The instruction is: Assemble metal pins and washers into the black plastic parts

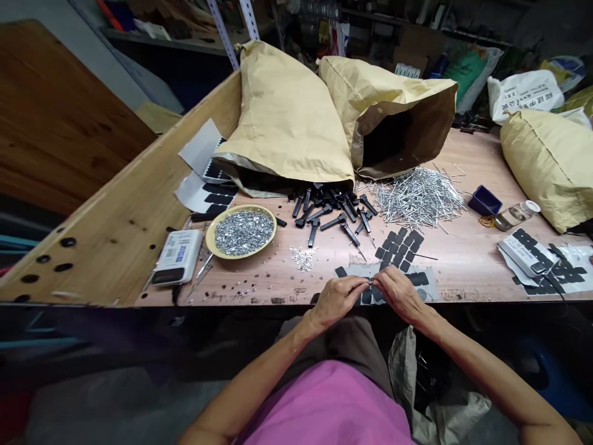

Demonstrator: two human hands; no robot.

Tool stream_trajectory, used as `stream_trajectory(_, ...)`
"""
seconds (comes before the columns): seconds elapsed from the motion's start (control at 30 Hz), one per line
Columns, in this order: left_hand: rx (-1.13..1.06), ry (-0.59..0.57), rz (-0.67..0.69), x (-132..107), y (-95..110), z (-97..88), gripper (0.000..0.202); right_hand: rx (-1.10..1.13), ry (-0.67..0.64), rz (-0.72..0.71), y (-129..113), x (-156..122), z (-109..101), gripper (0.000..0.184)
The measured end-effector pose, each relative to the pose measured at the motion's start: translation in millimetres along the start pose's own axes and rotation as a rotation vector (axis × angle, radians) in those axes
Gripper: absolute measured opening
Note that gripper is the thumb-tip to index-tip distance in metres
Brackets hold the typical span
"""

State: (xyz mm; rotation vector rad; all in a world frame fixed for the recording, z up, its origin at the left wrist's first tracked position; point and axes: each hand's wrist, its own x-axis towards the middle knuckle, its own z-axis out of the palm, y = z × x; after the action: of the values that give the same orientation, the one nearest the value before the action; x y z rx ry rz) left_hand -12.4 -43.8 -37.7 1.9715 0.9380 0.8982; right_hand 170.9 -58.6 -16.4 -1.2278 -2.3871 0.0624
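Note:
My left hand point(340, 298) and my right hand point(397, 292) meet at the table's front edge, fingertips pinched together. Something small and shiny shows between them, too small to name. Under the hands lies a grey sheet point(432, 285) bearing black rounded pads point(419, 279). More black pads point(399, 248) sit just beyond it. Farther back, black plastic parts point(333, 220) are heaped, some with a thin metal rod sticking out. A pile of metal rods point(419, 196) lies to their right. Small metal washers point(304, 258) are scattered left of my hands.
A yellow bowl point(210, 242) of small metal pieces stands at left beside a white box-shaped device point(178, 256). Two large paper sacks point(287, 117) lie open at the back. At right are a blue tray point(484, 200), a clear jar point(515, 215) and another sack point(551, 164).

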Motion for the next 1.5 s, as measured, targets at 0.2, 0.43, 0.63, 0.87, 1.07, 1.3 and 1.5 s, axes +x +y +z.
stream_trajectory(0.2, -0.083, 0.004, -0.022, 1.4, 5.2, 3.3, 0.023, 0.026, -0.028, -0.039, 7.2, 2.9, 4.9, 0.052)
stream_trajectory(0.43, -0.241, 0.042, -0.143, 7.5, 5.5, -2.7, 0.025, 0.122, -0.020, 0.246, 6.8, 5.9, -15.4, 0.045)
stream_trajectory(0.63, -0.254, 0.044, -0.135, 10.1, 5.9, 0.1, 0.025, 0.208, -0.034, 0.125, 7.0, 7.3, -18.8, 0.035)
stream_trajectory(0.87, -0.065, -0.027, -0.057, 2.1, 5.2, -2.4, 0.020, 0.089, -0.133, 0.029, 4.0, 10.4, -15.7, 0.037)
stream_trajectory(1.07, -0.124, -0.025, -0.060, 5.0, 8.3, -3.1, 0.023, 0.251, -0.168, 0.258, 6.5, 7.8, -12.5, 0.044)
stream_trajectory(1.3, -0.266, -0.021, -0.124, 10.3, 14.9, -3.9, 0.023, 0.440, -0.057, 0.225, 2.2, 11.8, -24.7, 0.037)
stream_trajectory(1.5, -0.390, 0.047, -0.265, 9.9, 21.4, 3.2, 0.024, 0.238, 0.026, 0.386, 0.1, 5.5, -19.7, 0.046)
